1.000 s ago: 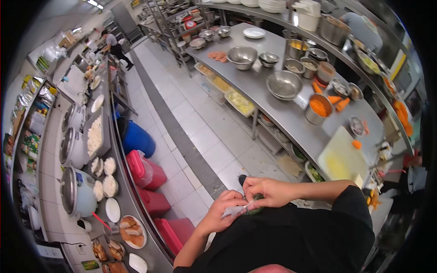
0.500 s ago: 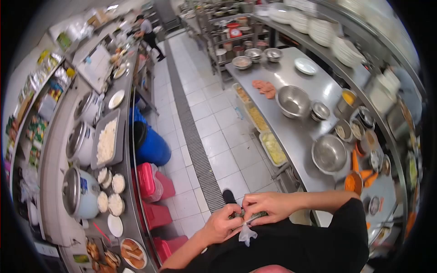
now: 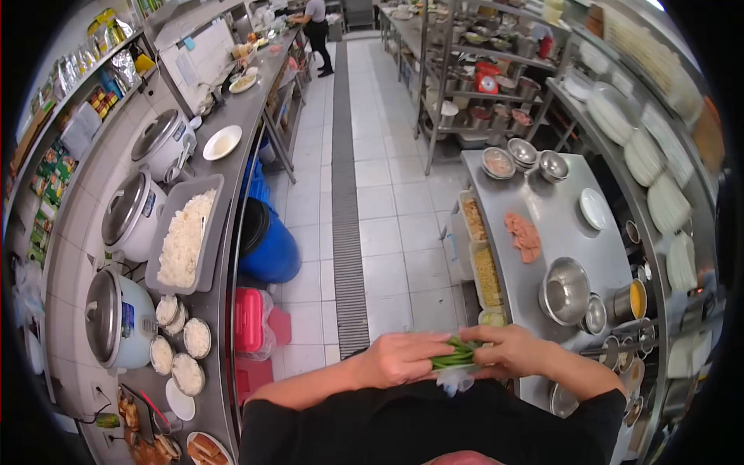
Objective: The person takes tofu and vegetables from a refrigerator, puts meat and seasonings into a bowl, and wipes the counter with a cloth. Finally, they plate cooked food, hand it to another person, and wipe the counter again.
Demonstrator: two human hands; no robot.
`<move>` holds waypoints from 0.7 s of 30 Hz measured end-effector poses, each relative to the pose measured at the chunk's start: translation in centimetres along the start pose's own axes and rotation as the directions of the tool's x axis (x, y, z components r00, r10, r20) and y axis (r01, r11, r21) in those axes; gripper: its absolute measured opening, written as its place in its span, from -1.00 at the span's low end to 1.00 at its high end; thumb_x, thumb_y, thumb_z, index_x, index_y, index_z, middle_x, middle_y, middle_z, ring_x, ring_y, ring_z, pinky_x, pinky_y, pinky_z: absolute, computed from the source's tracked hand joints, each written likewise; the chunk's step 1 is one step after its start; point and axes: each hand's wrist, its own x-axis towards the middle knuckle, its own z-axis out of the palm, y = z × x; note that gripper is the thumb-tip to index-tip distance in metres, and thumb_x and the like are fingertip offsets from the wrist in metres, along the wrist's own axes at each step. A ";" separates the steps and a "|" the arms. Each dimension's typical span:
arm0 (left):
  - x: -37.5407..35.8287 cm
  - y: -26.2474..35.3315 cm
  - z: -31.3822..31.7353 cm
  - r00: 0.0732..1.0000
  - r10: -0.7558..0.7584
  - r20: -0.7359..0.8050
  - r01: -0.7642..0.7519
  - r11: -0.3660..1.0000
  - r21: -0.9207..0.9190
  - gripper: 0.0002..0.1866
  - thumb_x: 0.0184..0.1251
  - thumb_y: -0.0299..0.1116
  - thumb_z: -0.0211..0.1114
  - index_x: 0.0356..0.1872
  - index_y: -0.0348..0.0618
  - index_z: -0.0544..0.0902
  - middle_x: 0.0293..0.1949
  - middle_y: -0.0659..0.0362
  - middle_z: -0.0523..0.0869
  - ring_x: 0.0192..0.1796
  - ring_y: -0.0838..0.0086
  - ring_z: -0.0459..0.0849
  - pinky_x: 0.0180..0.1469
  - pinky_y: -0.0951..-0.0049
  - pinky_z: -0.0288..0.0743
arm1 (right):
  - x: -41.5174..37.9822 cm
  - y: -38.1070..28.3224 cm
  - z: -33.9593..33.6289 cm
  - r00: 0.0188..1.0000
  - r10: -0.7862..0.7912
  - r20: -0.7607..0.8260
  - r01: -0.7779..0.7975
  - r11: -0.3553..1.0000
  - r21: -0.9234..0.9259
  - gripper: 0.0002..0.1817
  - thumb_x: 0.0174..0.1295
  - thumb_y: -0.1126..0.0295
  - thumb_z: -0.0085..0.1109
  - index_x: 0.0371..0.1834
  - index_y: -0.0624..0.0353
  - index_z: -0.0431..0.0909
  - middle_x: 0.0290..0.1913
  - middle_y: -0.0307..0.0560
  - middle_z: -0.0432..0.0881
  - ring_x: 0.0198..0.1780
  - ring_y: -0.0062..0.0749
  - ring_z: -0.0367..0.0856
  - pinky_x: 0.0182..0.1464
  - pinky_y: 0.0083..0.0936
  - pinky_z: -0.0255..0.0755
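In front of my black shirt, at the bottom centre, my two hands hold a small bundle of thin green vegetable stalks [image 3: 456, 355]. My left hand [image 3: 401, 359] has its fingers laid over the left end of the stalks. On the other side, my right hand [image 3: 502, 350] is curled round the right end, thumb and fingers closed. A crumpled piece of clear plastic [image 3: 453, 381] hangs below the bundle, close to both hands. The lower part of the stalks is hidden by my fingers.
A left counter carries rice cookers [image 3: 116, 318], a grey tray of rice [image 3: 213, 209] and rice bowls [image 3: 188, 373]. A blue barrel [image 3: 271, 252] and red bins [image 3: 252, 322] stand beneath. The right steel table [image 3: 535, 201] holds metal bowls [image 3: 564, 291]. A person [image 3: 316, 35] stands far off.
My view has turned and levelled, so the aisle runs straighter ahead. The hands sit slightly further right, and more of the green stalks shows between them.
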 end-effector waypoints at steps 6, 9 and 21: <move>3.6 -12.5 -4.4 0.961 -0.221 0.168 0.258 0.933 -0.250 -0.51 0.09 -0.08 0.58 -0.09 -0.16 0.63 0.18 0.01 0.66 0.12 0.13 0.73 0.10 0.29 0.68 | 6.7 9.2 -7.3 0.996 -0.043 0.075 0.060 0.965 -0.254 -0.83 0.24 0.33 0.33 -0.31 0.11 0.52 0.29 -0.07 0.52 0.30 -0.11 0.59 -0.09 -0.35 0.68; 7.0 -21.3 -4.2 0.831 -0.542 0.123 0.523 0.687 -0.504 -0.25 0.07 -0.12 0.59 0.26 -0.16 0.46 0.32 0.01 0.52 0.32 0.20 0.56 0.23 0.29 0.57 | 10.7 13.8 -11.0 0.959 0.240 0.152 -0.234 0.971 -0.057 -0.69 0.29 0.30 0.22 0.07 0.09 0.57 0.48 -0.05 0.38 0.29 -0.10 0.58 0.07 -0.28 0.64; 10.8 -44.0 -4.7 0.369 -0.862 0.347 0.367 -0.207 -0.907 -0.21 0.07 -0.40 0.42 0.38 -0.27 0.31 0.07 -0.12 0.65 0.07 0.09 0.70 0.12 0.10 0.64 | 29.1 38.0 -23.3 0.934 -0.281 -0.220 0.244 0.953 -0.182 -0.72 0.14 0.52 0.25 -0.07 0.13 0.51 0.25 0.12 0.46 0.15 0.01 0.62 0.05 -0.24 0.61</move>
